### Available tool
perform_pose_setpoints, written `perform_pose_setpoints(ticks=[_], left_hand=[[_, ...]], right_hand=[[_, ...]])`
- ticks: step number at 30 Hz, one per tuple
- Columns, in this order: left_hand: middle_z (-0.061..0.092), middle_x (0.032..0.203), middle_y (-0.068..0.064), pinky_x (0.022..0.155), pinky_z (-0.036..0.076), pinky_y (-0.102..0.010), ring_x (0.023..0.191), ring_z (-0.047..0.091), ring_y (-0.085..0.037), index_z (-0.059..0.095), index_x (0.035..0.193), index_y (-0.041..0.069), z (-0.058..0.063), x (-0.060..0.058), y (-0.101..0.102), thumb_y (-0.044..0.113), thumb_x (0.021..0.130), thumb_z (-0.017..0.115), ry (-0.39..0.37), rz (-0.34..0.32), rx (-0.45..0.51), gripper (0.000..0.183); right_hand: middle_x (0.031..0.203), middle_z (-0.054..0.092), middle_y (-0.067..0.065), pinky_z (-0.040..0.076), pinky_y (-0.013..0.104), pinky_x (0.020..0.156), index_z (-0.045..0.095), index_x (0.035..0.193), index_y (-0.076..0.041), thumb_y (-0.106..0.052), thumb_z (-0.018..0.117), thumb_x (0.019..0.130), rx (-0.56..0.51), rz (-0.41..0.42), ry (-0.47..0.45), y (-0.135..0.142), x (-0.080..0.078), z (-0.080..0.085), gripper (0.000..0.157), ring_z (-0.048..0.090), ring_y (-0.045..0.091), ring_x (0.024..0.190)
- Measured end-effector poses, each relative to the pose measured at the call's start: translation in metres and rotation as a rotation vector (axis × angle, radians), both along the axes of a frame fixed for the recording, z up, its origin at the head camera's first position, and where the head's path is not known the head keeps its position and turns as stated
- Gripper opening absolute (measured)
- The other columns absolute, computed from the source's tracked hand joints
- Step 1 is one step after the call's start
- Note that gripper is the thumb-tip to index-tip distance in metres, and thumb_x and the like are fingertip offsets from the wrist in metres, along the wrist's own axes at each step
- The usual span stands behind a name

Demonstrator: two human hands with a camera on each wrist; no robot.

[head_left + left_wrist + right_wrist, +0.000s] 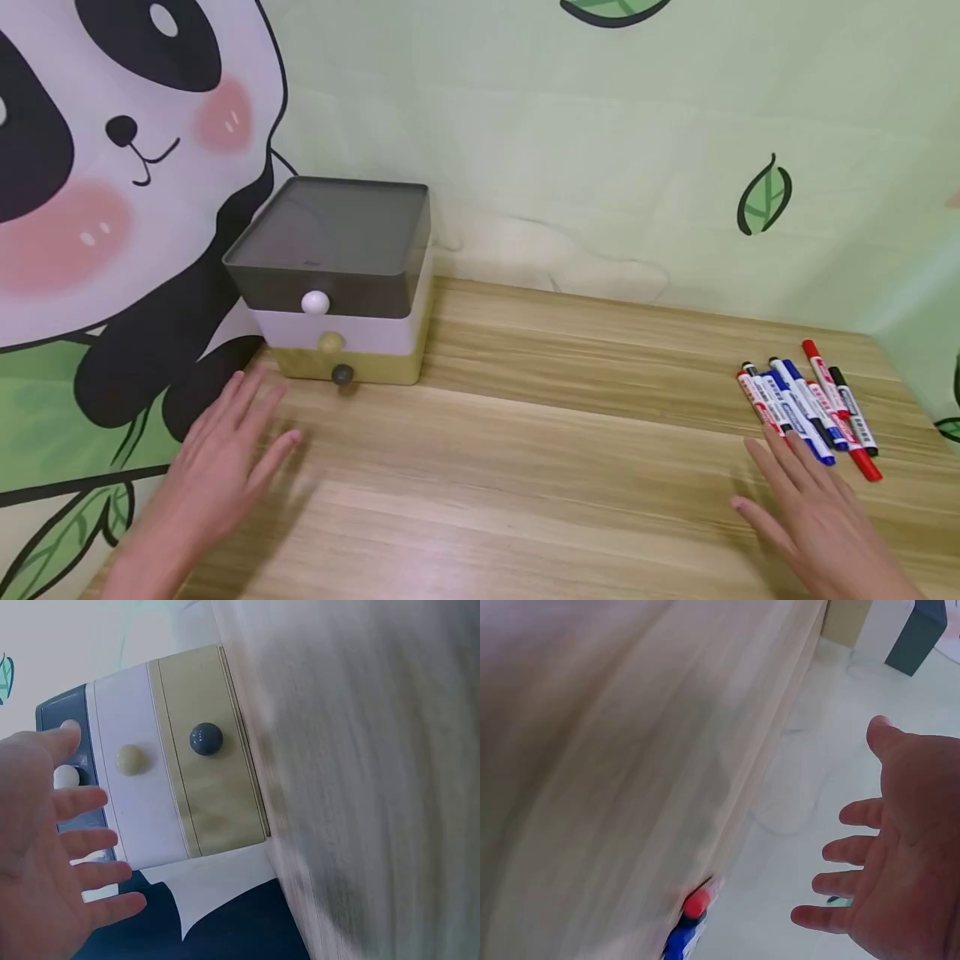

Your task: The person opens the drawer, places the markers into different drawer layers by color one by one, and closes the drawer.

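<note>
A stack of three small drawers [337, 225] stands at the back left of the table, dark grey on top, white in the middle and olive-yellow below. Each front has a round knob: white, yellowish and dark grey [205, 739]. My left hand [225, 458] hovers just in front of the stack's left side, fingers spread and holding nothing. Over on the right lies a loose pile of whiteboard markers [806, 408] in red, blue and black. Fingertips of my right hand [813, 517] overlap the near edge of that pile in the head view; its fingers are extended and grip nothing.
The wooden table [525, 492] runs back to a pale green wall cloth [562, 167] printed with leaves. A large printed panda [150, 208] fills the cloth on the left, beside the drawers. Another stretch of cloth borders the table's right side.
</note>
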State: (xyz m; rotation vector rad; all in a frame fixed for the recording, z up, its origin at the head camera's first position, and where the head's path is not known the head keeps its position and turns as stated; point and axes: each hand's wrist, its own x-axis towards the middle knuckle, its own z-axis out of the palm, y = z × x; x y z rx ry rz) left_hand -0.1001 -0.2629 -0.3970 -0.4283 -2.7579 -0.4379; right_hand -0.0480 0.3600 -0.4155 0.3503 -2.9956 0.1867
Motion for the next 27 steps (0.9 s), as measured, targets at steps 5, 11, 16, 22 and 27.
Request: perform_pose_setpoints(ticks=[5, 11, 16, 22, 27], left_hand=[[0.033, 0.164, -0.018, 0.104, 0.031, -0.076, 0.15, 0.029, -0.043, 0.047, 0.152, 0.005, 0.008, -0.005, 0.003, 0.027, 0.102, 0.065, 0.084, 0.094, 0.087, 0.058], [0.054, 0.148, -0.02, 0.1, 0.04, -0.068, 0.134, 0.049, -0.045, 0.059, 0.143, 0.0, 0.019, -0.017, 0.012, 0.014, 0.097, 0.069, 0.253, 0.185, 0.29, 0.049], [0.061, 0.136, -0.024, 0.096, 0.05, -0.039, 0.117, 0.059, -0.044, 0.063, 0.137, -0.002, 0.028, -0.026, 0.018, 0.008, 0.097, 0.067, 0.339, 0.272, 0.423, 0.041], [0.063, 0.135, -0.019, 0.087, 0.035, -0.004, 0.119, 0.061, -0.037, 0.064, 0.138, 0.0, 0.039, -0.036, 0.018, 0.009, 0.099, 0.065, 0.366, 0.301, 0.524, 0.04], [0.064, 0.132, -0.02, 0.084, 0.037, -0.004, 0.115, 0.061, -0.034, 0.065, 0.136, -0.001, 0.047, -0.043, 0.017, 0.01, 0.1, 0.063, 0.385, 0.307, 0.552, 0.038]], right_hand=[[0.161, 0.031, 0.029, 0.007, 0.058, 0.124, 0.038, 0.155, 0.005, -0.036, 0.062, 0.104, -0.145, 0.023, 0.069, -0.022, -0.011, 0.011, 0.069, 0.023, 0.047, 0.151], [0.15, 0.047, 0.027, 0.039, 0.076, 0.097, 0.048, 0.15, 0.0, -0.041, 0.06, 0.105, -0.3, -0.043, 0.046, -0.06, -0.029, 0.031, 0.062, 0.047, 0.051, 0.133], [0.141, 0.058, 0.025, 0.054, 0.063, 0.088, 0.056, 0.144, -0.001, -0.035, 0.06, 0.106, -0.409, 0.01, 0.066, -0.09, -0.051, 0.044, 0.051, 0.065, 0.045, 0.113], [0.129, 0.066, 0.023, 0.058, 0.056, 0.082, 0.061, 0.139, 0.001, -0.026, 0.063, 0.105, -0.505, 0.107, 0.088, -0.123, -0.073, 0.05, 0.043, 0.069, 0.038, 0.102], [0.128, 0.067, 0.022, 0.058, 0.054, 0.082, 0.062, 0.137, 0.001, -0.024, 0.064, 0.104, -0.541, 0.161, 0.091, -0.144, -0.088, 0.053, 0.041, 0.07, 0.036, 0.099]])
